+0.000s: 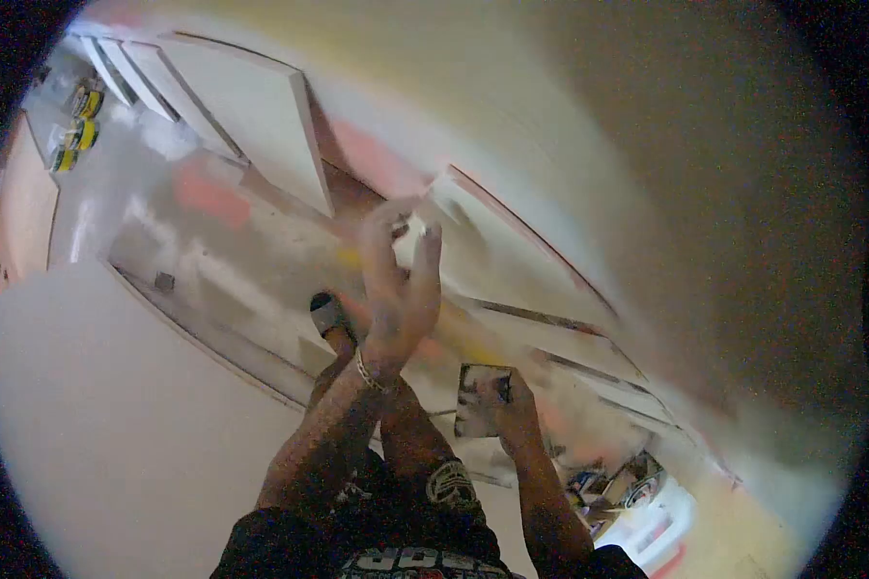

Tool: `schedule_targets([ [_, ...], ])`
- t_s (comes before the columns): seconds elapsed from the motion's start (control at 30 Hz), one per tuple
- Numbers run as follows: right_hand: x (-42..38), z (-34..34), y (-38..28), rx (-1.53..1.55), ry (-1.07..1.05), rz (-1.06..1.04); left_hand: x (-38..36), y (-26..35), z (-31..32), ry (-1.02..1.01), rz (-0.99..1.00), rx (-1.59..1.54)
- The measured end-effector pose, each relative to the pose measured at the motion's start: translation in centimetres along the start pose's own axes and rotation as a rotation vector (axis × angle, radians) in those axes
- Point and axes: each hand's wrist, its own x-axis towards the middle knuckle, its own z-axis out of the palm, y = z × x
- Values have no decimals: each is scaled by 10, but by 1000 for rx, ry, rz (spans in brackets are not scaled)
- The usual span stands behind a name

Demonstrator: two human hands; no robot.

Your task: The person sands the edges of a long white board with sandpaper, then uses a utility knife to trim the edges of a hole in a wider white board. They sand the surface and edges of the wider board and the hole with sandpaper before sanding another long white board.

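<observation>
My left hand [403,275] reaches forward in the middle of the view, a chain bracelet at its wrist. Its fingers and thumb curl towards each other around a small white patch; I cannot tell what they hold. The hand overlaps the near end of a pale panel [526,256] that leans at the wall. Lower down, my right hand [518,410] grips a flat, rectangular, whitish piece with dark smears [475,413] by its right side, close to my body and apart from the panel.
More pale panels [246,101] lean along the wall at upper left. Yellow and black tubs [79,133] stand on the floor beyond. A large white board [116,405] fills the lower left. At lower right is a white container [652,521] beside assorted items [613,487]. My sandalled foot [330,314] shows below.
</observation>
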Motion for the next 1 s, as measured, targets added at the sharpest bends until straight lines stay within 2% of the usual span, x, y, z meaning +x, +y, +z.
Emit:
schedule_targets([
  [0.07,-10,3,-8,-39,37,7,27,22,5,-25,105,113],
  [0.17,-13,7,3,141,42,41,52,8,20,-45,148,83],
  [0.23,-15,13,2,668,78,104,60,3,16,-124,106,70],
  [0.27,-17,14,0,681,91,102,62,1,14,-184,65,62],
  [0.33,-24,14,-9,1022,81,100,65,-7,11,-231,108,38],
  [0.47,-38,6,-11,1078,112,-25,59,-18,15,-276,149,-44],
  [0.53,-50,8,-18,108,373,-163,56,-8,6,-354,127,43],
  [0.57,-56,16,-26,135,406,-150,54,-3,0,-403,97,137],
  [0.6,-57,22,-44,-65,645,-336,54,-2,-3,-454,97,132],
  [0.63,-58,28,-58,-284,883,-505,57,-1,-8,-526,218,161],
  [0.67,-59,32,-67,-266,933,-467,60,0,-12,-598,345,177],
  [0.73,-59,39,-78,-356,950,-545,64,-6,-27,-717,337,126],
  [0.77,-56,45,-80,-349,1000,-496,67,-10,-34,-772,316,96],
  [0.83,-49,56,-83,-539,1053,-494,72,-13,-46,-903,338,37],
  [0.87,-46,47,-73,-538,1080,-454,59,-15,-42,-946,300,96],
  [0.93,-36,53,-77,-756,1203,-306,57,-14,-47,-1015,249,140],
  [1.0,-19,63,-72,-757,1230,-185,59,-14,-49,-1045,370,245],
])
